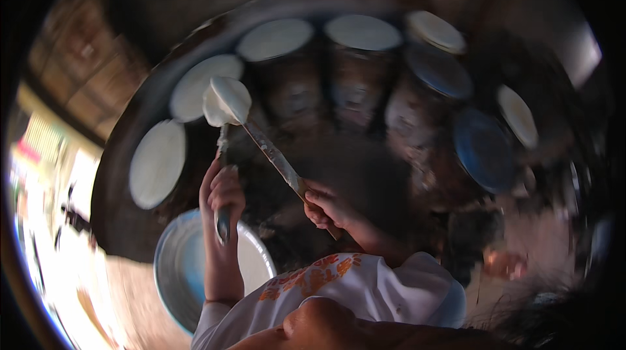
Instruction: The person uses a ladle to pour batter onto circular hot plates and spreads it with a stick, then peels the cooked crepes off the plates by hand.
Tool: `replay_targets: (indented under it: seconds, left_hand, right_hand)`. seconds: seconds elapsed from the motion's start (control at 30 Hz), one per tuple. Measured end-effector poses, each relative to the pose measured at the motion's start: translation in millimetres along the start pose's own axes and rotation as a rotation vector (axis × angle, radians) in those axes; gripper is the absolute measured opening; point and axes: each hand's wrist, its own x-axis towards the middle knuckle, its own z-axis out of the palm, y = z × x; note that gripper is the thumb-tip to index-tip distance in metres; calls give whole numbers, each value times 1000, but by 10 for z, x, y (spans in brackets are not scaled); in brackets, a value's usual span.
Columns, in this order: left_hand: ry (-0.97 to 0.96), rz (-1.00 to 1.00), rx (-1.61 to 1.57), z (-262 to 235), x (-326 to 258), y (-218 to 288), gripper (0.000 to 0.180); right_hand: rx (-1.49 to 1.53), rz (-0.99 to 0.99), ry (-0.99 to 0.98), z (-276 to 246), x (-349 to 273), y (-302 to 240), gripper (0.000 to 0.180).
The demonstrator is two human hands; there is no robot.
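Observation:
My left hand (225, 190) is wrapped round the handle of a ladle (223, 226), its upper part smeared with white batter. My right hand (326, 206) grips the wooden handle of a long tool (277, 162) with a rounded, batter-covered head. Both heads meet over a white batter round (195, 89) at the left, so where one ends and the other begins is hard to see. Another white round (156, 164) lies nearer me, and several more curve along the far side. Below my left hand stands a pale blue basin (173, 246), partly hidden by my forearm.
A large dark round cooking surface (117, 213) spreads before me. At its right are two bluish discs (438, 71) (484, 150), with a thin white round (517, 115) beside them. Blurred clutter stands at the right edge; a bright opening lies at the left.

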Motion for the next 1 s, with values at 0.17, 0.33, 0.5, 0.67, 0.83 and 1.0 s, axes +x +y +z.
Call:
replay_targets:
  seconds: [0.17,0.33,0.5,0.67,0.83,1.0]
  left_hand:
    - [-161,-417,308,-244,1153,-1645,23]
    - [331,-1051,-378,-674,2296,-3741,38]
    - [220,-1212,-409,-1735,3101,-4411,36]
    - [558,-1344,-219,-2647,3490,-5050,30]
    - [118,-1435,1203,-3082,3630,-5181,38]
    - [-1100,-1044,2246,-3604,4337,-5195,50]
  right_hand:
    - [-368,-665,670,-453,-1379,-979,46]
    - [-1078,-1085,1452,-1733,-2229,-952,37]
    - [-752,-612,1698,-2008,-3126,569,46]
    - [249,-1050,1861,-2831,-3425,159,52]
    - [106,-1129,2146,-3488,-2958,246,51]
    - [-74,-931,2453,-3562,-2731,-210,51]
